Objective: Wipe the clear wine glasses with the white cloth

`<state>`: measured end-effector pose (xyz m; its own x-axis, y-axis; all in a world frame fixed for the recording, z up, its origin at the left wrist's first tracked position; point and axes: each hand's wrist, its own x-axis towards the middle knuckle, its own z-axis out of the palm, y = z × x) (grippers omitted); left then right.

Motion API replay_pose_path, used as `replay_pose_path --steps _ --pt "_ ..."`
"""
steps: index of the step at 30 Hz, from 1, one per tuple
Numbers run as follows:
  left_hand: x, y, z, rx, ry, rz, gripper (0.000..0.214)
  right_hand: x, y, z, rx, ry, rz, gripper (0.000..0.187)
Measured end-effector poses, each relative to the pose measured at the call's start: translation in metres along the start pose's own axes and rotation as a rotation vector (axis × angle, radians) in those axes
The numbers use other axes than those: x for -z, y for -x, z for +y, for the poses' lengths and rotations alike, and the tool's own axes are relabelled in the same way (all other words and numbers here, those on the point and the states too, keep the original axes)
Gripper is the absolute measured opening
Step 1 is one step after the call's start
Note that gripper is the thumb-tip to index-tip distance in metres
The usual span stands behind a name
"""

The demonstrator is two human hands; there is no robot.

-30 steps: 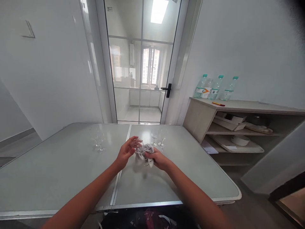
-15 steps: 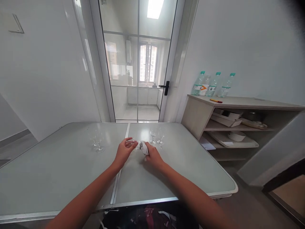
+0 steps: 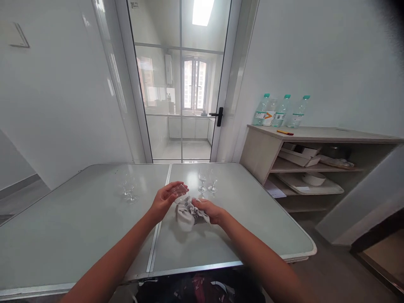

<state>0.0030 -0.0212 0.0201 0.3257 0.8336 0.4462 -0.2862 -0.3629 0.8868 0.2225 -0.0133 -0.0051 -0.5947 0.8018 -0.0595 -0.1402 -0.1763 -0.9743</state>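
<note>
My left hand point(image 3: 166, 198) is wrapped round the bowl of a clear glass point(image 3: 180, 192), which is tilted over the middle of the table. In my right hand point(image 3: 208, 209) is a whitish cloth point(image 3: 186, 216), bunched up and hanging in folds. The cloth lies against the lower end of the glass and hides that part. Just beyond my right hand, two clear stemmed glasses point(image 3: 202, 182) stand upright side by side. To the left, more stemmed glasses point(image 3: 130, 191) stand close together; their rims are faint.
A grey-green table point(image 3: 78, 235) with a metal seam fills the foreground. Right of it stands a wooden shelf unit point(image 3: 263, 149) with several plastic bottles point(image 3: 279, 113) and a yellow-red pen point(image 3: 285, 132) on top. A glazed door point(image 3: 217, 115) is behind the table.
The cloth has opened out from a small wad and now hangs lower under the glass. My right hand has shifted slightly right; the glass has turned in my left hand.
</note>
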Motion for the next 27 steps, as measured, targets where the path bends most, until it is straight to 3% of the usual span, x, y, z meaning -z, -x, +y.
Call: replay_pose_path --steps 4,9,12,15,19,21,23,27 --pt "-0.001 -0.001 -0.008 -0.003 -0.115 0.077 0.055 0.002 -0.006 -0.001 0.172 0.388 -0.027 0.038" --pt "0.000 -0.003 -0.024 0.090 -0.290 0.233 0.060 0.004 -0.020 0.010 0.419 0.966 0.357 0.010" --pt "0.003 -0.004 -0.028 0.159 -0.329 0.302 0.058 0.003 -0.024 0.015 0.452 1.066 0.432 0.011" --pt "0.007 -0.005 -0.024 0.147 -0.311 0.279 0.054 0.003 -0.023 0.014 0.414 0.953 0.360 0.008" --pt "0.011 -0.006 -0.014 0.071 -0.198 0.131 0.053 0.006 -0.020 0.010 0.261 0.436 0.163 0.030" --pt "0.011 -0.007 -0.011 0.034 -0.145 0.091 0.052 0.008 -0.020 0.009 0.179 0.211 0.128 0.041" --pt "0.010 -0.006 -0.008 -0.019 -0.119 0.089 0.052 0.008 -0.022 0.009 0.176 0.071 0.210 0.049" --pt "0.002 -0.002 -0.006 -0.190 -0.201 0.140 0.051 0.010 -0.026 0.010 0.307 -0.134 0.592 0.053"
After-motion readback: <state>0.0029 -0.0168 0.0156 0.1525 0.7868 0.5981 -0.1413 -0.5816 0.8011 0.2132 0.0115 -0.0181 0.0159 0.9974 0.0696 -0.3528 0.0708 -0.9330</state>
